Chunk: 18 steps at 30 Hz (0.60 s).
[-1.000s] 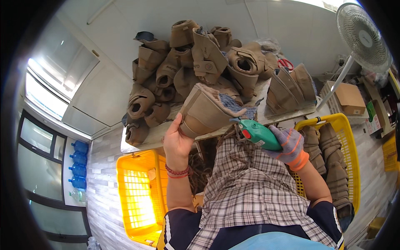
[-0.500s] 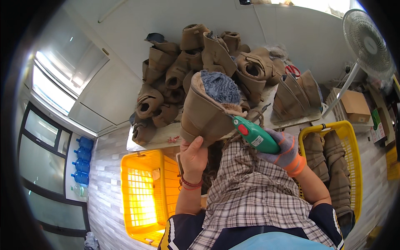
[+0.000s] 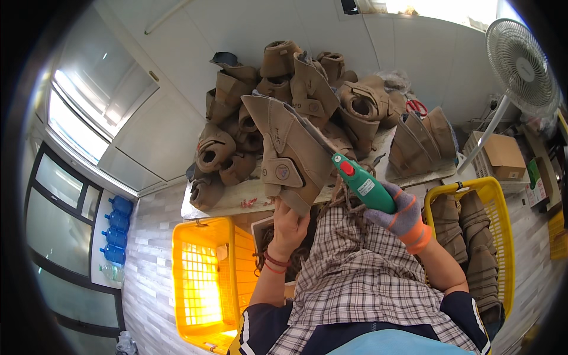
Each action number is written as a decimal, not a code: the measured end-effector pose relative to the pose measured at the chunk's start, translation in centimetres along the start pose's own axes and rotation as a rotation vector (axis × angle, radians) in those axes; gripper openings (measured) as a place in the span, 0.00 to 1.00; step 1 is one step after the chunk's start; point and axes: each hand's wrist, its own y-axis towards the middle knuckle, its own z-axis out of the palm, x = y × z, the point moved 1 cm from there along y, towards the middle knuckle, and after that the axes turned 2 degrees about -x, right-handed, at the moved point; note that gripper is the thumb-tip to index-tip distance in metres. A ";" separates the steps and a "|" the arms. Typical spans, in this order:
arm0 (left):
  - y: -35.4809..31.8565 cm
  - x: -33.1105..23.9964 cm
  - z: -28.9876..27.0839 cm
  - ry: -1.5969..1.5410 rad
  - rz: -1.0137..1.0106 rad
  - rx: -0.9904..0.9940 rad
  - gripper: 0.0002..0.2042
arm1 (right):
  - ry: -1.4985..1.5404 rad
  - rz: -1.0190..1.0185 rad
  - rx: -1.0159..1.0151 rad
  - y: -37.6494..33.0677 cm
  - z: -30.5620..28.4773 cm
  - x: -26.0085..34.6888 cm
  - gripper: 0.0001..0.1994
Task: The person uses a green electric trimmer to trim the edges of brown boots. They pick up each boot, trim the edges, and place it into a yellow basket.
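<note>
Nearest, a checked apron (image 3: pixel 361 266) covers the person's lap, with a light-blue surface (image 3: pixel 390 343) at the lower edge. The bare left hand (image 3: pixel 288 231), red bands (image 3: pixel 277 262) round its wrist, is clamped on the lower end of a brown boot-shaped piece (image 3: pixel 287 157), fingers and thumb closed about its bottom edge. The right hand (image 3: pixel 399 216), in a grey and orange glove, is wrapped round a green power tool (image 3: pixel 374 194) with a red button, its head pointing up and leftward. The tool's dark tip meets the right-hand edge of the brown piece; whether it presses into the material cannot be told. The piece is held up, tilted, in front of the near edge of the desk, its wide opening uppermost and a strap with a round emblem facing the person. Left of the lap stands a yellow basket (image 3: pixel 244 260), brightly lit inside; to the right, a second yellow basket (image 3: pixel 507 254) holds nested rows of brown pieces (image 3: pixel 482 254). On the pale desk (image 3: pixel 231 205) rises a heap of similar pieces (image 3: pixel 310 89), with a separate nested group (image 3: pixel 423 145) at its right end and red-handled scissors (image 3: pixel 416 107) behind that group. Farther off are a cardboard box (image 3: pixel 500 157), a standing fan (image 3: pixel 523 68), blue water bottles (image 3: pixel 116 236) along the left side and a white wall (image 3: pixel 284 23).
</note>
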 end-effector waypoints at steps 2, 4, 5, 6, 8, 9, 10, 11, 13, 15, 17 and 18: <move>-0.2 0.3 0.2 0.144 0.087 0.027 0.11 | 0.048 0.058 -0.011 0.0 0.2 0.1 0.30; -0.9 0.3 0.3 0.224 0.111 0.081 0.13 | 0.088 0.115 -0.018 0.2 0.3 0.3 0.30; -1.0 0.2 0.4 0.225 0.126 0.097 0.13 | 0.103 0.144 -0.020 0.2 0.2 0.6 0.29; -1.2 0.1 0.6 0.227 0.141 0.113 0.13 | 0.117 0.173 -0.022 0.2 0.1 0.7 0.29; -1.4 -0.2 0.9 0.239 0.166 0.125 0.15 | 0.087 0.174 -0.038 0.3 0.1 0.8 0.29; -1.4 -0.5 1.0 0.248 0.175 0.122 0.16 | 0.073 0.174 -0.045 0.3 0.1 0.8 0.29; -1.5 -0.6 1.1 0.258 0.184 0.118 0.17 | 0.094 0.179 -0.048 0.3 0.1 0.7 0.29; -1.6 -0.6 1.1 0.252 0.200 0.135 0.18 | 0.113 0.184 -0.053 0.3 0.1 0.6 0.29; -1.9 -0.5 1.4 0.239 0.230 0.167 0.18 | 0.143 0.193 -0.051 0.3 0.0 0.5 0.29; -2.4 -0.6 1.3 0.229 0.222 0.198 0.18 | 0.174 0.200 -0.035 0.7 -0.5 0.3 0.28; -2.5 -0.6 1.1 0.207 0.222 0.217 0.18 | 0.213 0.190 -0.040 1.2 -0.6 0.5 0.27; -2.5 -0.6 1.0 0.192 0.226 0.219 0.18 | 0.232 0.186 -0.042 1.5 -0.7 0.6 0.27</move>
